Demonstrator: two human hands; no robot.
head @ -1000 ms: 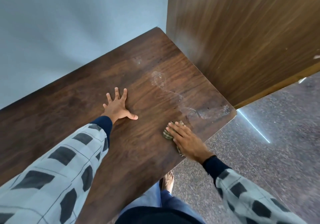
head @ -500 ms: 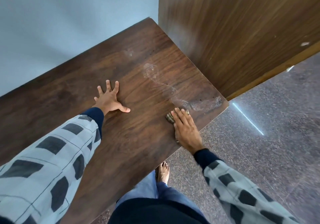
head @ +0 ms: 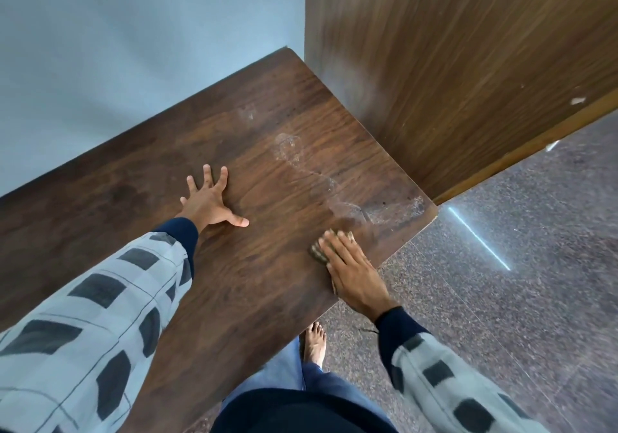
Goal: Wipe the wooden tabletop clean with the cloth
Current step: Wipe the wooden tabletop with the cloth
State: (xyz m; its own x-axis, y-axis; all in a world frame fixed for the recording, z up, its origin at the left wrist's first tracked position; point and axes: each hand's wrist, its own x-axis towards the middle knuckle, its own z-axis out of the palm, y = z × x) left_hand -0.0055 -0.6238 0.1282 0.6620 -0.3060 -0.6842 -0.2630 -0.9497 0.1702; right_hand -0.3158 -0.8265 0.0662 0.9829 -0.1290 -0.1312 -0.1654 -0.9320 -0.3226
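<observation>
A dark wooden tabletop (head: 261, 265) runs from lower left to the far corner. Pale smears (head: 321, 181) trail across its right part toward the near right corner. My right hand (head: 351, 272) lies flat near the front edge, pressing a small brownish cloth (head: 317, 252) onto the wood; only the cloth's left and far edges show past my fingers. My left hand (head: 209, 201) rests flat on the table to the left, fingers spread, holding nothing.
A tall wooden cabinet side (head: 451, 64) stands against the table's right end. A pale blue wall (head: 117, 48) backs the table. Speckled stone floor (head: 501, 299) lies to the right, and my bare foot (head: 314, 345) stands below the front edge.
My right hand with the cloth has slid a little along the front part of the table, staying just below the smears. My left hand stays planted.
</observation>
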